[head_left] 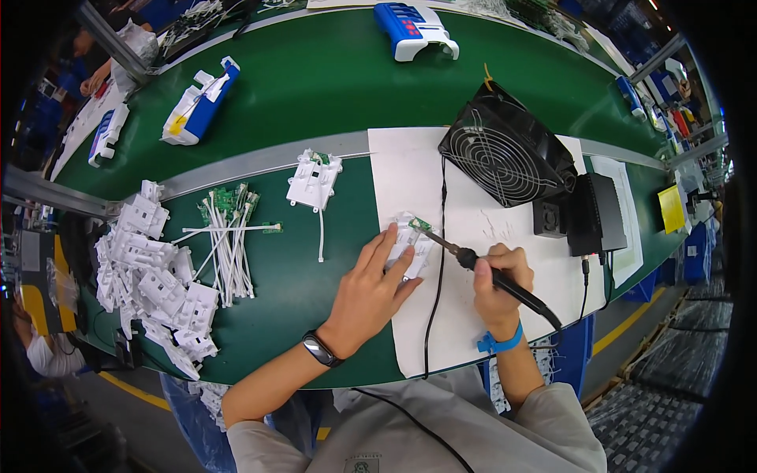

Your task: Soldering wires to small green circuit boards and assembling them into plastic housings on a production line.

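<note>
My left hand point(368, 293) presses on a white plastic housing point(404, 240), fingers over its left side and thumb at its lower right edge, steadying it on the white sheet. A small green circuit board point(420, 225) sits at the housing's top. My right hand point(502, 285) is closed round the black handle of a soldering iron point(530, 300). The iron slants up and left, its tip at or just over the board; contact is too small to tell. Farther left lies another white housing point(310, 186) with a green board and a white cable hanging toward me.
A pile of white housings point(162, 288) and a bundle of white cables with green boards point(233, 260) lie left. Across the white sheet point(402, 347) runs a black cord. Back right stand a black fan point(501, 154) and black box point(597, 214). Blue-white casings point(206, 106) rest on the green belt point(307, 79).
</note>
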The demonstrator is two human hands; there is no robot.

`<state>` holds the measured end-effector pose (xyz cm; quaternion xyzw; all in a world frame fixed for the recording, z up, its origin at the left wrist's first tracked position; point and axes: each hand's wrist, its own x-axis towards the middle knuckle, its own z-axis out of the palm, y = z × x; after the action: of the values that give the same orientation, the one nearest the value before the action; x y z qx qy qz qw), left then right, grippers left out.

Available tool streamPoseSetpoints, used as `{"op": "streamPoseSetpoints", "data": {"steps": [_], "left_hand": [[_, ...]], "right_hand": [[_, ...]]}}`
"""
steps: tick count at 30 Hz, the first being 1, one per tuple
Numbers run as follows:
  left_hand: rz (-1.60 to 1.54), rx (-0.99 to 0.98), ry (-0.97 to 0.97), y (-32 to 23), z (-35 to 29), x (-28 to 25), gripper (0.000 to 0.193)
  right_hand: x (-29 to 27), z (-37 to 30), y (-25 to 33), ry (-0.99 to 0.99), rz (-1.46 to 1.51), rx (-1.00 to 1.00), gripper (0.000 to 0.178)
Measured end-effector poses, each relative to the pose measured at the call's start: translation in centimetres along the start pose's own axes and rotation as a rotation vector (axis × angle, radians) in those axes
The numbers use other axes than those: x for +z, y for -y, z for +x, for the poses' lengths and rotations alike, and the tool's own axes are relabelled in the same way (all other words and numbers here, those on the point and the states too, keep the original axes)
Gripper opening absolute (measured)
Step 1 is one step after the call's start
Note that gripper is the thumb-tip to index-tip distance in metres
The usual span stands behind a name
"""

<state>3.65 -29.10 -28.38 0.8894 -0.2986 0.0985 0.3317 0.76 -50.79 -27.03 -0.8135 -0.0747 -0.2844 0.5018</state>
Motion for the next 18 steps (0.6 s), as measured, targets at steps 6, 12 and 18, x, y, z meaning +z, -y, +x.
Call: {"op": "streamPoseSetpoints", "data": {"steps": [6,12,18], "left_hand": [[-0.025,-0.044,-0.008,-0.27,0.06,0.20,0.040],[-0.022,-0.042,-0.005,-0.07,0.10,0.17,0.040],[-0.024,-0.036,-0.006,0.01,0.20,0.13,0.039]], "right_hand": [[-0.47,-0.36,-0.93,-0.053,0.092,-0.042,0.023],[-0.36,-0.06,-0.95,0.013,0.043,-0.010,0.023],[-0.43,0.17,-0.55,0.039,0.025,0.014,0.023]]}}
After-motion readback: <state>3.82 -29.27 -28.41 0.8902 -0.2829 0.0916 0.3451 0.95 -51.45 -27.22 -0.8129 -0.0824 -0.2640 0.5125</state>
